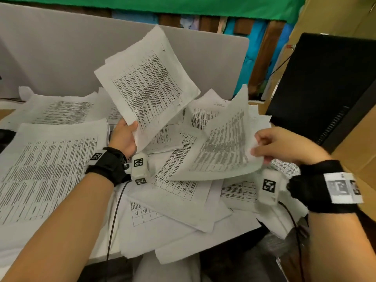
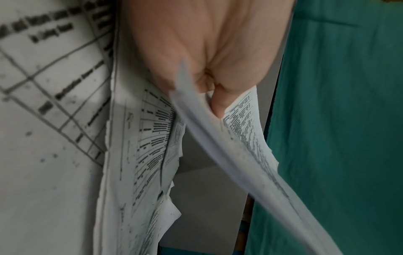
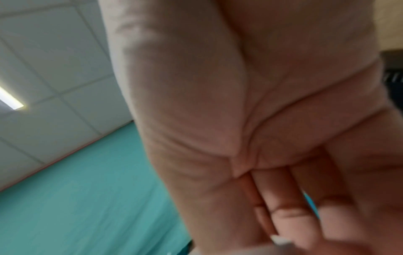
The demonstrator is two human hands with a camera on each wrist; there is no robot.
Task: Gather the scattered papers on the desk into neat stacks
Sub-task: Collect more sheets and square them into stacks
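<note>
A grey partition panel (image 1: 61,47) stands upright along the far edge of the desk, its top right corner rounded. Above and behind it hangs a green cloth (image 1: 183,5); below the cloth, brown wooden boards (image 1: 262,58) alternate with blue patches. A black computer tower (image 1: 325,88) stands at the right, with brown cardboard (image 1: 335,15) behind it. The right wrist view shows a ceiling of white square tiles (image 3: 54,51) with 1 lit strip light (image 3: 12,100) at the left edge.
</note>
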